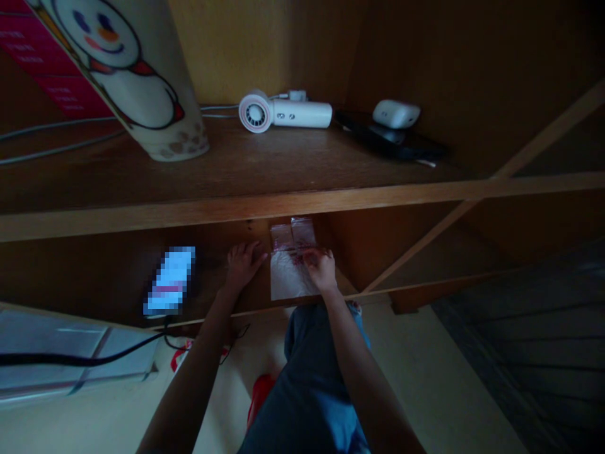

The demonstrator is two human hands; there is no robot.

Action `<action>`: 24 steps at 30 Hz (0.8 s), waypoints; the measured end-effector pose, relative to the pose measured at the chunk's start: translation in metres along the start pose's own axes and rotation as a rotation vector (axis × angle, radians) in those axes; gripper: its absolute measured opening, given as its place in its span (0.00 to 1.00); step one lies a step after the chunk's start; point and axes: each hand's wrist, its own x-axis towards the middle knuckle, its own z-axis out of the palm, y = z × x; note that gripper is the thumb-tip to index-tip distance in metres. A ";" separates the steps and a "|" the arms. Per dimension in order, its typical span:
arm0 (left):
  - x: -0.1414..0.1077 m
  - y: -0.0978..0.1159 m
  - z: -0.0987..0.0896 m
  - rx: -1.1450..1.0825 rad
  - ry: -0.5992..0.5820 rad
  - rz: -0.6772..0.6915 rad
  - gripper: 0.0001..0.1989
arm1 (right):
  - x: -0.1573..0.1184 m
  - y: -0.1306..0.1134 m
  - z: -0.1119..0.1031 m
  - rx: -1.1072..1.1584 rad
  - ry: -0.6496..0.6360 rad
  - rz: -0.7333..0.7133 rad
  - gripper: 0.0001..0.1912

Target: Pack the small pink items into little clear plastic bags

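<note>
On the lower shelf, my left hand (243, 265) lies with its fingers apart, holding nothing, left of a white sheet (283, 280). My right hand (321, 266) is over the right side of that sheet, its fingers curled together in a pinch; whatever is between them is too small to make out. Small dark reddish bits (297, 258) lie on the sheet by its fingertips. Just behind the sheet are two small clear plastic bags, a left bag (282, 234) and a right bag (303, 231), with reddish bits near their lower edges.
A lit phone (170, 280) with a black cable (94, 360) is on the lower shelf at left. The upper shelf (283, 205) overhangs behind my hands. It bears a snowman-printed cup (174, 135), a white handheld fan (302, 115) and a white earbud case (396, 113) on a dark item.
</note>
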 end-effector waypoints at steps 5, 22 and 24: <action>0.000 -0.001 0.001 0.009 0.051 0.021 0.24 | 0.000 -0.001 0.000 0.015 0.020 -0.011 0.07; 0.007 0.059 -0.020 -0.339 -0.028 0.104 0.15 | -0.007 -0.022 -0.003 0.539 -0.114 -0.047 0.08; 0.008 0.067 -0.018 -0.415 -0.062 0.125 0.14 | -0.008 -0.025 0.000 0.570 -0.158 -0.090 0.07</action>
